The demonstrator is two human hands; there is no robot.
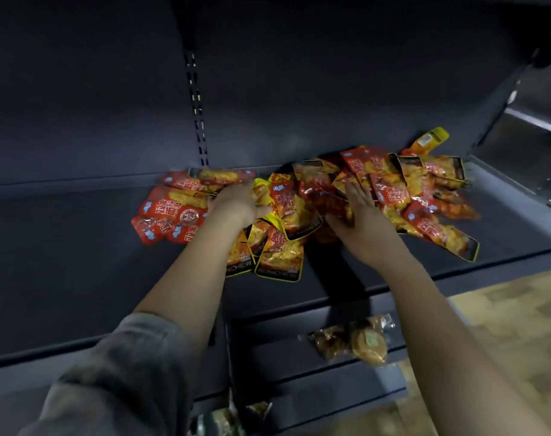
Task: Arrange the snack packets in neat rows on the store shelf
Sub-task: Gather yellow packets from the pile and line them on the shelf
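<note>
I read sorting stage: snack packets (299, 199) heaped, no rows. Left hand (236, 204) grips some; right hand (363, 225) flat, fingers straight (on heap). Next: pull, align on shelf (79, 262).

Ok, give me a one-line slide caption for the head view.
Both hands, left hand and right hand, reach into a jumbled heap of red and yellow snack packets on a dark store shelf.
</note>
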